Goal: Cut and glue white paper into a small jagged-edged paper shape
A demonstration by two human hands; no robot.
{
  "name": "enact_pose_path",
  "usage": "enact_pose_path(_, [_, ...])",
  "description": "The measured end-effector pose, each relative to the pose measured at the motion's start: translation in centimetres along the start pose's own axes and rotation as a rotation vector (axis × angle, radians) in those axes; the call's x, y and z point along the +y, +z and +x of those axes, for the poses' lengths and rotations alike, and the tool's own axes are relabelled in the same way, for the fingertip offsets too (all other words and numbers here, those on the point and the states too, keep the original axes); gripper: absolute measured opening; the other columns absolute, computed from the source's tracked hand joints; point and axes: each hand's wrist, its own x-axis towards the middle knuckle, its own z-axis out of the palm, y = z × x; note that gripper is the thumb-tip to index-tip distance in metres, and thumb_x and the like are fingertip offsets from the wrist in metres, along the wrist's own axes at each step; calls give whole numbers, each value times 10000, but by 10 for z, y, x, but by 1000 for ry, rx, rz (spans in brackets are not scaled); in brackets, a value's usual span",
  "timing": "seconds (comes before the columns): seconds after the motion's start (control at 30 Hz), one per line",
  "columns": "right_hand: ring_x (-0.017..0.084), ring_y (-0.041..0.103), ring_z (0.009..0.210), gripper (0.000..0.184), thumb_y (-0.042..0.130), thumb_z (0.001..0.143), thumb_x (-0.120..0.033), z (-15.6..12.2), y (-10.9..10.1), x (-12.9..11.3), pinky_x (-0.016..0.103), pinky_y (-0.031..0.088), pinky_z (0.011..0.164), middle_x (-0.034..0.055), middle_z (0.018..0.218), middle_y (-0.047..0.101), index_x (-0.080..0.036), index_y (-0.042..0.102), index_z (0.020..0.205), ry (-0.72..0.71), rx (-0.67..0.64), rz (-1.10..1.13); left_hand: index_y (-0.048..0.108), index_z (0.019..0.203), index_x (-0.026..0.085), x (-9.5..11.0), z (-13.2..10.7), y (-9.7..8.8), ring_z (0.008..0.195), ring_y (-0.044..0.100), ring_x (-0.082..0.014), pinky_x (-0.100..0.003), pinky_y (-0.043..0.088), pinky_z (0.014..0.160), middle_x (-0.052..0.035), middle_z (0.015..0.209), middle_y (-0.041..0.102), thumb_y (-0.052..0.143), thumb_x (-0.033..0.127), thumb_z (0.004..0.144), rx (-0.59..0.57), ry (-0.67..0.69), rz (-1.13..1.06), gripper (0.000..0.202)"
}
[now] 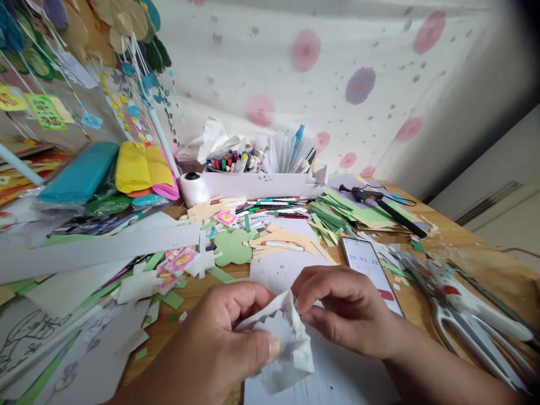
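A folded, creased piece of white paper (pixel 291 351) with a jagged upper edge is held up between my hands. My left hand (pixel 232 343) grips it from the left, the thumb pressed on its near face and the fingers behind. At the paper's upper right edge, my right hand (pixel 346 315) is closed in a pinch; the fingertips touch the edge and partly hide what they grasp. Beneath both hands lies a white sheet (pixel 337 371) on the wooden table. A phone (pixel 371 270) showing a timer lies just beyond my right hand.
Scissors (pixel 459 320) lie at the right, near a black-handled tool (pixel 390 211) with a cord. A green paper flower (pixel 232 247), cut strips (pixel 333 211) and scraps cover the middle. Behind stand a white box (pixel 261 184) of pens and a thread spool (pixel 195 190).
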Motion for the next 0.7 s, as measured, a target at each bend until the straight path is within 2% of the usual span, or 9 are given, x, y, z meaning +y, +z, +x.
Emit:
enact_pose_path(0.13, [111,616,689,92,616,783,-41,2,0,-4,212,504,632,76,765,659,-116,658,817,-24,-7,-8,623,686,185,-4,0,1,562,394,-121,-263,277,513,54,576,480,580,234,595,-9,-19,14,111])
enact_pose_path(0.23, [113,613,691,93,594,796,-30,2,-4,-7,202,499,623,88,766,648,-102,644,830,-84,-69,-77,620,678,175,-5,1,2,542,383,-119,-263,263,499,56,549,457,575,250,573,-32,-48,16,136])
enact_pose_path(0.4, [161,586,745,131,520,838,-63,0,-8,-16,256,493,630,114,813,634,-87,621,919,-256,-202,-440,613,663,178,0,2,3,563,414,-126,-261,293,504,49,580,494,537,174,575,-32,-102,103,116])
enact_pose_path(0.57, [177,553,676,197,437,915,-98,-1,-5,-28,293,470,584,102,765,633,-93,628,868,-250,-287,-823,649,714,187,-1,5,1,620,459,-130,-240,328,532,48,647,551,536,124,653,-26,-57,187,142])
enact_pose_path(0.63, [174,553,665,217,424,922,-101,-2,-4,-28,289,461,568,96,762,631,-102,632,860,-254,-271,-873,654,723,188,-2,5,0,603,447,-125,-238,319,522,52,637,552,545,129,657,-28,-65,160,141])
enact_pose_path(0.7, [166,564,680,168,461,903,-107,-3,-3,-25,280,467,575,98,800,634,-102,628,895,-271,-223,-793,657,733,189,-1,3,0,604,448,-128,-243,315,520,48,647,555,547,137,656,-44,-70,116,144])
